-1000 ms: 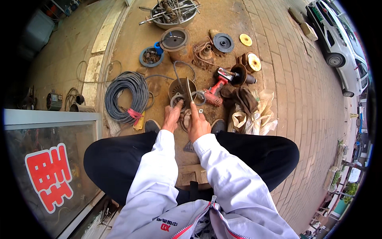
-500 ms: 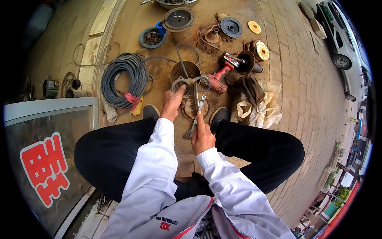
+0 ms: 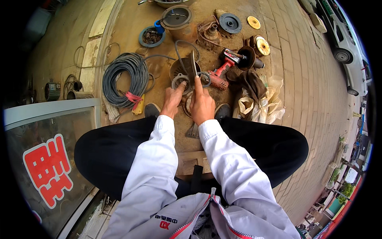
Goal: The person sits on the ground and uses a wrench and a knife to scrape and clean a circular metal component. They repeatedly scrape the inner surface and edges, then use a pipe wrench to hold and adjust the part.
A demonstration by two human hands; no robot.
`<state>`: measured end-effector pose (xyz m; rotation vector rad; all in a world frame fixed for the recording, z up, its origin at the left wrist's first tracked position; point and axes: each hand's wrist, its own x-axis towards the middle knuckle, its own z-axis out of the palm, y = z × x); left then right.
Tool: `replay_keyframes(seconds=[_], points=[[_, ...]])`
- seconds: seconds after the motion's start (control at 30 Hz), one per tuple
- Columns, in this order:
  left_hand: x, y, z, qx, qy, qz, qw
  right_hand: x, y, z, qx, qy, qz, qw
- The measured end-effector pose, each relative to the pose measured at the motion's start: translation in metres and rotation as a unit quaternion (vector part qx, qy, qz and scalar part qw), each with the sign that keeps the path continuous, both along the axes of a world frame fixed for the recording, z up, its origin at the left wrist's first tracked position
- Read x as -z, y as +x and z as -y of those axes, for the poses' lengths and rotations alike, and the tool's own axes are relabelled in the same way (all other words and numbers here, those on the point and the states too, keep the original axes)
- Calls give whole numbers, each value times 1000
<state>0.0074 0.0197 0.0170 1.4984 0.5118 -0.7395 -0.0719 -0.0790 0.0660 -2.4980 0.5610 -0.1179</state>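
My left hand point(image 3: 174, 100) is closed round a grey round metal flange part point(image 3: 175, 82), its fingers over the near rim. Just to the right, my right hand point(image 3: 202, 104) grips a long, narrow, blade-like metal tool point(image 3: 193, 63). The index finger lies stretched along it, and its tip points away from me. Its grip end is hidden in my fist. A grey cable point(image 3: 205, 81) loops beside the flange part. Behind both hands stands a rusty metal cup-shaped housing point(image 3: 175, 68). Below my right hand a fan-shaped flat piece point(image 3: 192, 132) lies on the ground.
A coil of grey cable point(image 3: 109, 83) lies at left, near a glass door point(image 3: 51, 119). A red cordless power tool point(image 3: 218, 77) and crumpled plastic bags point(image 3: 274, 99) are at right. Farther off stand a metal pot point(image 3: 183, 22), a blue bowl of parts point(image 3: 142, 40) and a grey disc point(image 3: 230, 23).
My right hand has moved forward and up beside the flange part. The tool's tip now reaches farther away, over the rusty housing. My left hand stays nearly still on the flange part.
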Motion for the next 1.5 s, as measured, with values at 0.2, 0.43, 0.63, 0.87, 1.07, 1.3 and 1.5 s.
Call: replay_keyframes(seconds=[0.2,0.43,0.63,0.87,1.07,1.3,1.5], points=[[-4,1,0,-9,8,1,1000,-39,38,59,100,89,201,970],[-1,1,-1,-9,-8,-1,1000,-31,-69,21,184,243,115,945],[-9,1,2,8,16,10,1000,2,-92,-16,59,129,90,986],[-5,2,-1,8,23,2,1000,-3,-52,0,8,33,38,999],[-7,6,0,23,9,15,1000,-7,-53,-6,-14,14,1,1000],[-5,6,-3,30,26,19,999,-10,-48,-2,-29,-25,-22,999],[1,4,-4,30,5,34,999,6,-12,4,-21,-33,-4,999]])
